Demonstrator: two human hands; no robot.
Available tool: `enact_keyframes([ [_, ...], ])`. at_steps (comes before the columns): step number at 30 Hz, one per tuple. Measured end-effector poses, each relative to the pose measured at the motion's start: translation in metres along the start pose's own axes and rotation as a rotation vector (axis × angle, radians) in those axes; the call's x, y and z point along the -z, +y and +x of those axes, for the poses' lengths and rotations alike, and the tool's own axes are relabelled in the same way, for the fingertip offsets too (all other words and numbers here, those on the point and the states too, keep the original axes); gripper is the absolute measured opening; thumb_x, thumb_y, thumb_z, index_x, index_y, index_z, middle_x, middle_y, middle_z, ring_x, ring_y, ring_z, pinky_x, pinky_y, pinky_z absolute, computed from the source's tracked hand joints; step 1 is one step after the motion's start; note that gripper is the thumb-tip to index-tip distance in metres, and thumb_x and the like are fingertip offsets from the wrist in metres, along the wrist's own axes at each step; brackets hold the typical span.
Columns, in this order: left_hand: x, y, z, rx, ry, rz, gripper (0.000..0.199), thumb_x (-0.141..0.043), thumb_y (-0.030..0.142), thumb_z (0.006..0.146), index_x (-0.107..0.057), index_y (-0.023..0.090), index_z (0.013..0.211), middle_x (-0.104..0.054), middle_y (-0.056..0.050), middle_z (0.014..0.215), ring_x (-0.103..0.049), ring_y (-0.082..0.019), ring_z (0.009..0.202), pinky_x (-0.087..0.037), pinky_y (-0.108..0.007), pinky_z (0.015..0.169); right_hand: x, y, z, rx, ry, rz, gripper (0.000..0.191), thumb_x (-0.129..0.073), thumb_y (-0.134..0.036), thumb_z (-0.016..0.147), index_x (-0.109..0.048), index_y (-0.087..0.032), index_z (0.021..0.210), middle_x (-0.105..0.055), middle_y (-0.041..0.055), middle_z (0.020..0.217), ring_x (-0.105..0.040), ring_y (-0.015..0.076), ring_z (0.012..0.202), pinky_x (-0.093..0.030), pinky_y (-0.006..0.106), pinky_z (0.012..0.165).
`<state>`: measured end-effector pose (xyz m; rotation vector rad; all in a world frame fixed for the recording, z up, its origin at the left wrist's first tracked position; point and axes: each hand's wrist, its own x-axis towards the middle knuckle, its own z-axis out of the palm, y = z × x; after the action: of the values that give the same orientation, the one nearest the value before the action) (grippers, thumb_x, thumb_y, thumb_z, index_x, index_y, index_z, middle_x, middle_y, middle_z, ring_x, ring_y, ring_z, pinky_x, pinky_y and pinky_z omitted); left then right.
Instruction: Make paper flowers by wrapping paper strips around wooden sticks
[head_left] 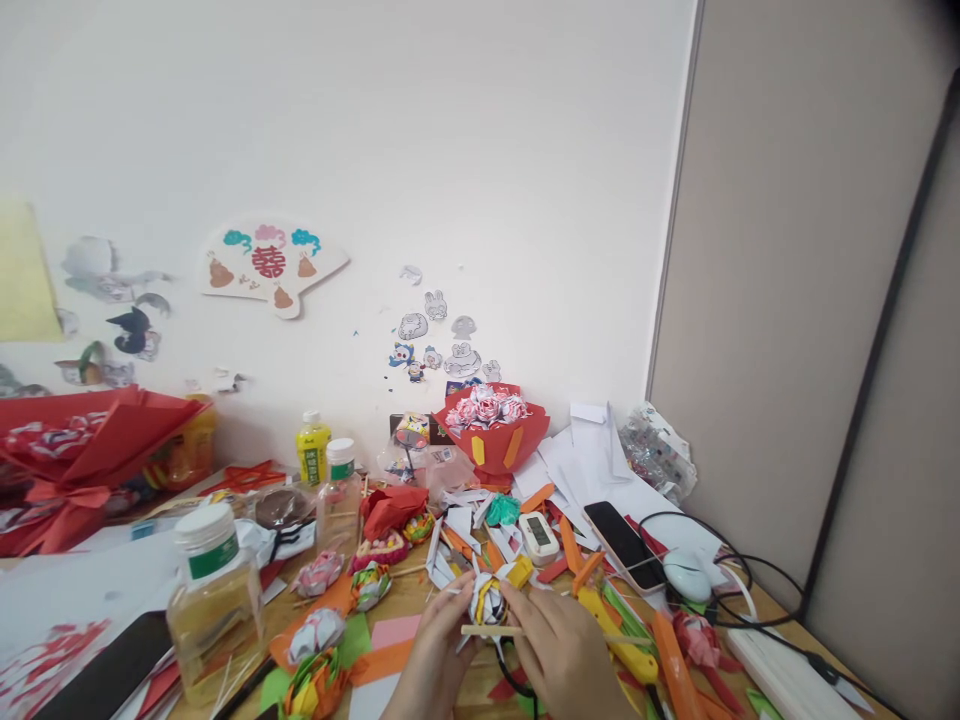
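Note:
At the bottom centre, my left hand [436,650] and my right hand [551,645] close from both sides round a small white and yellow paper flower [489,600]. A thin wooden stick [491,631] crosses in front of the flower, against the fingers of my right hand. Just beyond my hands lie yellow and orange folded paper strips [519,572] and a small white digital timer [538,538].
Several crumpled paper flowers [316,636] lie on the left, beside a clear bottle with a white cap [214,610]. A red paper bouquet [499,450] stands by the wall. On the right are a phone [624,545], a mouse [687,575], cables and a yellow tool [630,655].

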<state>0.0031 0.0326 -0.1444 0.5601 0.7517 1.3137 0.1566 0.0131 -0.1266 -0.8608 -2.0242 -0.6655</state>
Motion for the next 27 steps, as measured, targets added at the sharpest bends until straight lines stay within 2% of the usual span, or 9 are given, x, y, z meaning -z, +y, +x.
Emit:
enact_keyframes([
  [10,0.0048,-0.0031,0.0019,0.013,-0.058,-0.009,0.035,-0.078,0.033,0.055,-0.067,0.019,0.084,-0.067,-0.003,0.083,-0.060,-0.016,0.075,-0.047,-0.026,0.067,-0.0041,0.0024,-0.0034,-0.031,-0.100,0.072,0.035,-0.030,-0.016,0.088,-0.053,-0.011,0.115,-0.065,0.0088,0.076,-0.060,0.0187,0.065,-0.045,0.027,0.056],
  [14,0.0041,-0.0026,0.0031,0.023,-0.037,-0.016,0.036,-0.078,0.034,0.053,-0.067,0.018,0.083,-0.067,-0.004,0.085,-0.060,-0.017,0.077,-0.047,-0.028,0.068,-0.0056,0.0035,-0.0049,-0.053,-0.117,0.061,0.037,-0.029,-0.016,0.088,-0.052,-0.012,0.117,-0.065,0.0091,0.078,-0.060,0.0184,0.065,-0.045,0.027,0.056],
  [19,0.0019,-0.0008,0.0027,0.009,-0.001,-0.006,0.033,-0.078,0.031,0.053,-0.067,0.020,0.082,-0.067,-0.002,0.084,-0.059,-0.016,0.075,-0.045,-0.024,0.063,-0.0054,0.0020,-0.0060,-0.013,-0.113,0.008,0.039,-0.030,-0.014,0.088,-0.046,-0.010,0.123,-0.064,0.0092,0.075,-0.058,0.0185,0.062,-0.043,0.028,0.053],
  [27,0.0016,-0.0008,0.0005,0.023,-0.055,0.008,0.034,-0.078,0.033,0.054,-0.066,0.020,0.083,-0.067,-0.002,0.085,-0.059,-0.015,0.075,-0.046,-0.025,0.066,-0.0060,0.0014,-0.0070,-0.054,-0.158,0.083,0.037,-0.030,-0.014,0.086,-0.049,-0.012,0.117,-0.064,0.0088,0.077,-0.060,0.0188,0.065,-0.045,0.028,0.056],
])
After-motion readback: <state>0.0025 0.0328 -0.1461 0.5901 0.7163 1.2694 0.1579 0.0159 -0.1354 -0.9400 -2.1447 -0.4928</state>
